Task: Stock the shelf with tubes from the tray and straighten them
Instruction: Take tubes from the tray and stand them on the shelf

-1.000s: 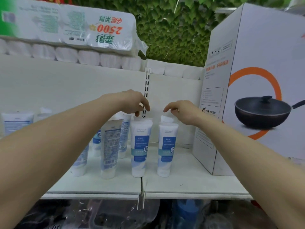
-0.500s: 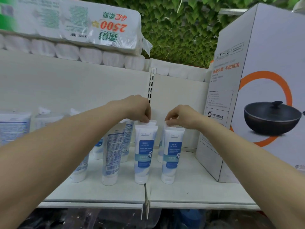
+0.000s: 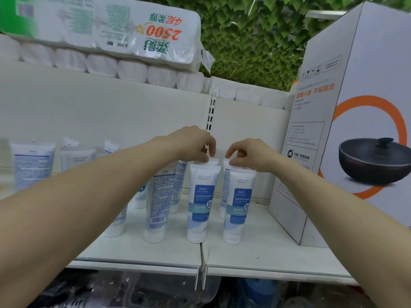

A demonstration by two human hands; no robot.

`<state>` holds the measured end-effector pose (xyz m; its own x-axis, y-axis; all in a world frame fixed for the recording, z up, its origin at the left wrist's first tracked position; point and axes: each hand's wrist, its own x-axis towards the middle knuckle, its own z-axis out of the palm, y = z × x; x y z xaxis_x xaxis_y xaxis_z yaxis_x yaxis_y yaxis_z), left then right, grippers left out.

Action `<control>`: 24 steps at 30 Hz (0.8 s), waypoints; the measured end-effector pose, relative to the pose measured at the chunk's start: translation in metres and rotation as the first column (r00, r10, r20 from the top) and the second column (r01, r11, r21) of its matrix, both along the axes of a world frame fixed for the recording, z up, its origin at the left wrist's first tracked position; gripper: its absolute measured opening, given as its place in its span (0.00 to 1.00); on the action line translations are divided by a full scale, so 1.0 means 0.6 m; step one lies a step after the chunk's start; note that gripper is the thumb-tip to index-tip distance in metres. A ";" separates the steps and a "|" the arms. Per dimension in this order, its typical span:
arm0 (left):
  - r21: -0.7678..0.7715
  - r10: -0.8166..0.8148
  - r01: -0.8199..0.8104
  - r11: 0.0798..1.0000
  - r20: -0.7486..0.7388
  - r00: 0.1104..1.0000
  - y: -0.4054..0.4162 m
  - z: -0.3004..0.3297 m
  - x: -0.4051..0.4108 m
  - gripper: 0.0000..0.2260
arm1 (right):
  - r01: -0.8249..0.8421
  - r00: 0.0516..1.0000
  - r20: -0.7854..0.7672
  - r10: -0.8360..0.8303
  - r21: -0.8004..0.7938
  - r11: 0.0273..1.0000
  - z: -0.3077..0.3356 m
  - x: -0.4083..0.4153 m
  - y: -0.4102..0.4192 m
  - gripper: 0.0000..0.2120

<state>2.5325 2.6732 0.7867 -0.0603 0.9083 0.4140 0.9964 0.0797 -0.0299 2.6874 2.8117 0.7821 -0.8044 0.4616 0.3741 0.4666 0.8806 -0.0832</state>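
Head view — both hands pinch crimped tops of rear tubes (image 3: pixel 225 190); roll pack (image 3: pixel 124 34) reads "2500".

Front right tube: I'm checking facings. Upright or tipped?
Upright: the front right tube stands cap-down on the shelf, label forward, the right hand pinching a tube top above it.
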 end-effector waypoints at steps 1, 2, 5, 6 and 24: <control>-0.003 -0.006 0.006 1.000 -0.010 1.000 -0.001 0.000 0.001 0.07 | -0.006 1.000 -0.003 0.006 0.002 1.000 0.001 0.001 -0.002 0.07; -0.009 -0.010 0.010 1.000 -0.020 1.000 -0.001 -0.001 0.002 0.07 | -0.011 1.000 -0.005 0.011 -0.002 1.000 0.001 0.001 -0.003 0.08; -0.040 -0.013 0.013 0.999 -0.020 1.000 -0.001 -0.004 0.005 0.07 | -0.011 1.000 0.006 0.011 -0.019 1.000 0.002 -0.001 -0.007 0.08; -0.052 -0.009 0.009 0.999 -0.012 1.000 -0.001 -0.004 0.006 0.09 | -0.001 1.000 0.011 0.001 -0.040 0.999 0.004 -0.001 -0.008 0.10; -0.032 0.033 -0.033 0.999 -0.001 0.999 0.015 -0.001 -0.003 0.07 | -0.011 1.000 0.005 0.011 -0.023 1.000 0.007 0.016 -0.006 0.06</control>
<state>2.5307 2.6824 0.7863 -0.0903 0.9187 0.3846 0.9932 0.1118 -0.0339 2.6970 2.8081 0.7862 -0.8113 0.4612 0.3592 0.4575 0.8835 -0.1009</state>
